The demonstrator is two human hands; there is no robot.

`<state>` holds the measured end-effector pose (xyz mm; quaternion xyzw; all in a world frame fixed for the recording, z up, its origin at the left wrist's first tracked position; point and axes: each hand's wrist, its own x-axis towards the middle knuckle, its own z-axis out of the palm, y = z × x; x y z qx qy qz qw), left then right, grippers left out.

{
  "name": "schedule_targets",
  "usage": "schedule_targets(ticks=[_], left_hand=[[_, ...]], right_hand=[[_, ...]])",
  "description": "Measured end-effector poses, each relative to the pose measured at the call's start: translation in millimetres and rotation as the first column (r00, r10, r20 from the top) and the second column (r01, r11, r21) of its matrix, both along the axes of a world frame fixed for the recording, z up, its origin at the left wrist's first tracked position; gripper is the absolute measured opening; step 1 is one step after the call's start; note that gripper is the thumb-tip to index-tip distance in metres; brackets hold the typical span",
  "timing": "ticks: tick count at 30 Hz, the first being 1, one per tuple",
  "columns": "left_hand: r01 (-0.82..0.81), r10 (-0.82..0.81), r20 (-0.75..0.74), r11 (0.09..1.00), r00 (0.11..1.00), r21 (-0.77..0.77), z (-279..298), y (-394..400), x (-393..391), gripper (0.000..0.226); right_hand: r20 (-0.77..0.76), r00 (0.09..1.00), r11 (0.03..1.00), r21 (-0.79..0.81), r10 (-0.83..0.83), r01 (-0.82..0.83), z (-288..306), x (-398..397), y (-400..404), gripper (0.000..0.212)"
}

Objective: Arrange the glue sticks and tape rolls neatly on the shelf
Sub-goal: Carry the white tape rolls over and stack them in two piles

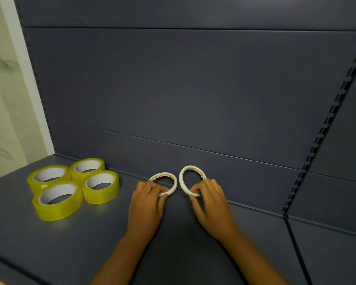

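1. Here, two thin white tape rolls sit near the back of the shelf [193, 254], close to the rear panel: the left white roll [169, 182] tilted low, the right white roll [188, 177] tipped up more steeply on its near edge. They are just beside each other, and I cannot tell whether their rims touch.
2. My left hand [148, 202] pinches the near rim of the left white roll, fingers curled over it; my right hand [211, 200] pinches the near rim of the right white roll the same way.
3. I judge the step in hand to be setting this pair down flat, side by side.
4. To do it well, I lower each roll's far edge first, then let the near rim down, so neither ring rolls off.
5. I keep their near edges level with each other and parallel to the back panel.
6. Well apart to the left, four yellow tape rolls [72, 186] lie flat in a tight cluster; matching that spacing looks sensible.
7. No glue sticks are in view.
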<state>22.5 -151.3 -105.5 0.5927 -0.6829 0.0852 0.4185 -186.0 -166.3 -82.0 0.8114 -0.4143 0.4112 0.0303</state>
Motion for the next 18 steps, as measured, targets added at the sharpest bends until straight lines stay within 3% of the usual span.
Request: schedule_targets(ticks=[9, 13, 18], left_hand=[[0.147, -0.146, 0.014, 0.987, 0.989, -0.072, 31.9, 17.8, -42.5, 0.020], [0.227, -0.227, 0.011, 0.969, 0.974, -0.099, 53.3, 29.7, -95.1, 0.008], [0.352, -0.357, -0.016, 0.928, 0.934, -0.125, 79.6, 67.7, -175.6, 0.014]], right_hand=[[-0.071, 0.993, 0.990, 0.099, -0.098, 0.105, 11.4, -78.6, 44.8, 0.007], [-0.122, 0.971, 0.971, 0.097, -0.207, 0.219, 28.1, -139.2, 80.9, 0.003], [-0.114, 0.934, 0.936, 0.062, -0.338, 0.346, 53.5, -219.0, 149.6, 0.005]])
